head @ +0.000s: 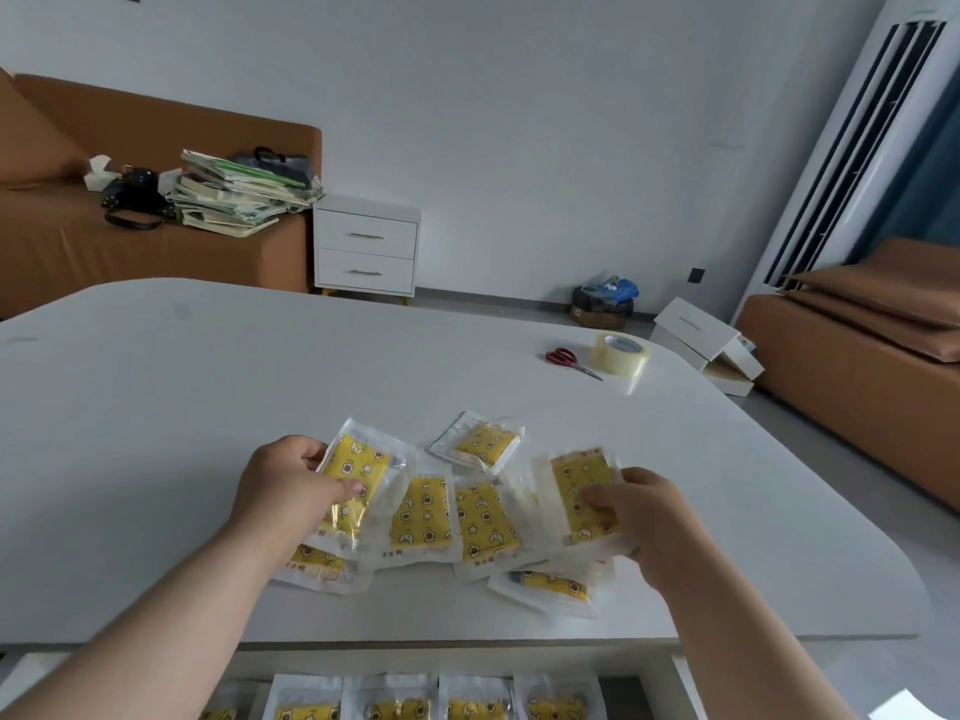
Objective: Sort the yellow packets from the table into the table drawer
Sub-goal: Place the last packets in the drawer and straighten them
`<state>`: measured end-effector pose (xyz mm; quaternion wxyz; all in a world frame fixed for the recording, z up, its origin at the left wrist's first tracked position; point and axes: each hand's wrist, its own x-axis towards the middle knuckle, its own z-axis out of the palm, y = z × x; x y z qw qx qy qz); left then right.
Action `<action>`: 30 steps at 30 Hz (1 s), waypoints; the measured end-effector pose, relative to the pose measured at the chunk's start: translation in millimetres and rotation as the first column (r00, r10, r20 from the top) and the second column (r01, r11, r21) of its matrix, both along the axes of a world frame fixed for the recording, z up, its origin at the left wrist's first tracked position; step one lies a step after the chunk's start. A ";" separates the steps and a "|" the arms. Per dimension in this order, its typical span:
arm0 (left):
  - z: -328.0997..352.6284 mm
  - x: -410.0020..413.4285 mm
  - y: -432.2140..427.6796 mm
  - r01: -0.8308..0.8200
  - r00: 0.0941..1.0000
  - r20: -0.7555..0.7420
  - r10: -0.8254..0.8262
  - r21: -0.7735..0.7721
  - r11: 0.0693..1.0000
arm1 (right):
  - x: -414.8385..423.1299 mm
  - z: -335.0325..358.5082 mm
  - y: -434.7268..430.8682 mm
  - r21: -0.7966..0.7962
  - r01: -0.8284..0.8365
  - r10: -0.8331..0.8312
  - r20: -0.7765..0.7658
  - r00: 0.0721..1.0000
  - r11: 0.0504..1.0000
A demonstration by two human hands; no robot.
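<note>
On white table (260,366), near edge: L hand (283,493) pinches one yellow packet (353,478); R hand (641,517) grips another packet (584,493). Approx. six more lie between. Lift clear, then set flat beside row in open drawer (680,678).

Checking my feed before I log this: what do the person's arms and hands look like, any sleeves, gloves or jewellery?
Both forearms are bare up to the frame edge, with no sleeves in view. The left hand and right hand wear no gloves, and no rings, watch or bracelet show. The left hand's thumbnail looks dark, possibly polished; the picture is too soft to be sure.
</note>
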<state>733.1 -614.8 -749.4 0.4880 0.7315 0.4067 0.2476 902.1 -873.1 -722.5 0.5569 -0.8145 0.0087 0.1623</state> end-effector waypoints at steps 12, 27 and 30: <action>36.4 82.3 3.4 0.072 0.997 0.036 -0.066 -0.213 0.974 | 10.3 3.4 -5.0 0.370 -0.008 0.052 -0.108 0.993 0.929; 25.5 183.9 -46.6 0.347 0.814 -0.538 -0.221 0.145 0.927 | 12.9 -0.6 -16.4 0.416 -0.064 0.096 -0.057 0.994 0.907; 25.6 183.2 -47.4 0.305 0.852 -0.463 -0.245 0.057 0.951 | 10.6 1.1 -15.5 0.416 -0.073 0.105 -0.054 0.993 0.906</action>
